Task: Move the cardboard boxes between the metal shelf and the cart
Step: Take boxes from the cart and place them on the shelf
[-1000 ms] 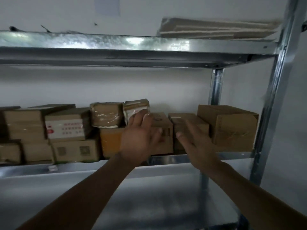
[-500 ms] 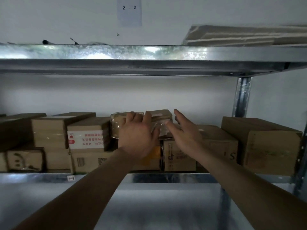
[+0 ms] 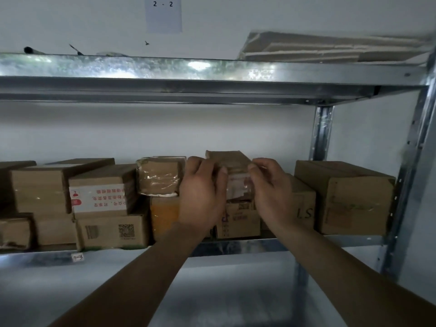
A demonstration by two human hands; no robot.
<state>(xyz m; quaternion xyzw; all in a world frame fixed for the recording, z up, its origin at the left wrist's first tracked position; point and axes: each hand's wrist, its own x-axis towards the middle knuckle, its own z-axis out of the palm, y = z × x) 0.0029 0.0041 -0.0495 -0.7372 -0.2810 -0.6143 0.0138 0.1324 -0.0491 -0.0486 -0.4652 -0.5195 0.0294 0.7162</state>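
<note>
The metal shelf (image 3: pixel 212 69) fills the view; the cart is not in view. Flattened cardboard sheets (image 3: pixel 330 48) lie on the upper tier, and a paper label (image 3: pixel 163 14) marked "2 - 2" is fixed to the wall above. The tier below carries a row of cardboard boxes stacked two high. The large box (image 3: pixel 349 199) stands at the right end, and a box with a white printed label (image 3: pixel 101 194) sits toward the left. A tape-wrapped box (image 3: pixel 160 178) lies in the upper layer near the centre. Just to its right is the small taped box (image 3: pixel 232 166), the item in hand, resting on a printed box (image 3: pixel 238 220). The left hand (image 3: pixel 203 197) is curled round its left side with the thumb on the front face. The right hand (image 3: pixel 271 192) is curled round its right side. Judged by its size, the box is light and reasonably stiff. Its glossy tape is probably slippery, so the two opposite sides offer the most secure hold. Lift it before drawing it outward, to avoid dragging the printed box beneath.
</note>
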